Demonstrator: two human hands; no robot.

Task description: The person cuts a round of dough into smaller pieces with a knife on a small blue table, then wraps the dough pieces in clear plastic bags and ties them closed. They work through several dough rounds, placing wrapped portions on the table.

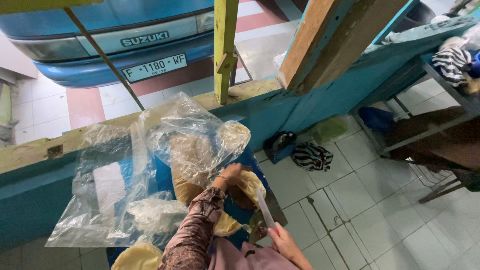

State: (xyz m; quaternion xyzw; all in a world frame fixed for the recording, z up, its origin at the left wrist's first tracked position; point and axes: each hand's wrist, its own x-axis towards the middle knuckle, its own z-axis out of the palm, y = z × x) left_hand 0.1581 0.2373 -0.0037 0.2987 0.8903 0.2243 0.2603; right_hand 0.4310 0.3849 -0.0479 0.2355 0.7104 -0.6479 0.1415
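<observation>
Your left hand [231, 173] is reaching out, arm stretched forward in a patterned sleeve, fingers closed on the edge of 1 round, pale yellow flat disc [251, 183]; it sits on top of the blue stand [247, 155], just beside the big clear plastic bag [192, 137] that holds more of the same rounds; the disc looks thin and light, a bit stiff, and I think it could crack or bend if you squeeze hard, so hold it by the rim with soft fingers and keep your palm under it; your right hand [285, 243] is low and close to your body, wrapped tight on the red handle of a knife [265, 210], blade pointing up toward the disc; the blade is near your left fingers, so mind them; more loose bags [107, 185] lie to the left.
</observation>
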